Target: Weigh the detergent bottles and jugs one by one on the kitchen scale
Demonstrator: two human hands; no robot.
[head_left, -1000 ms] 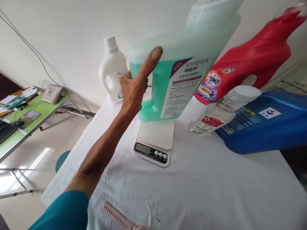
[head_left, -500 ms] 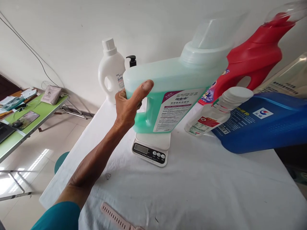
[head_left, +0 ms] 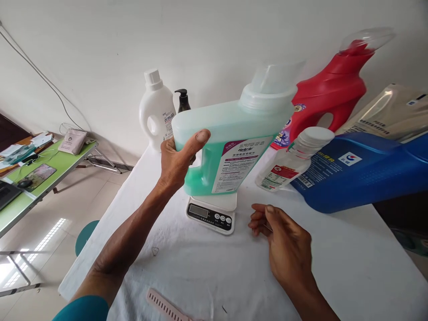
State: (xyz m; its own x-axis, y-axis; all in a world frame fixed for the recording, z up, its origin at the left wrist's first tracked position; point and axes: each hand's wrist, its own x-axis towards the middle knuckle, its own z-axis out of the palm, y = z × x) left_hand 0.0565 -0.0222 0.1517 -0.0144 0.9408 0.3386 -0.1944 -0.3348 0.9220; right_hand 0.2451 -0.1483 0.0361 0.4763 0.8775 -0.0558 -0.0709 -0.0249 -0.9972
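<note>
Within the left hand (head_left: pixel 174 162), clamped on it, the green jug (head_left: pixel 220 125) seems set on the scale (head_left: pixel 211 217) just below; release looks not yet done. The jug's label (head_left: pixel 236 168) is too blurred to read, the scale's display (head_left: pixel 198 211) unreadable. To its right, the right hand (head_left: pixel 287 243) is empty, fingers loosely curled. Beyond the left hand, a white bottle (head_left: pixel 157 104) reads 衣物.

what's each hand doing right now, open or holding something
Left hand: closed, holding the green jug.
Right hand: loosely open, nothing visible in it, near the scale.
</note>
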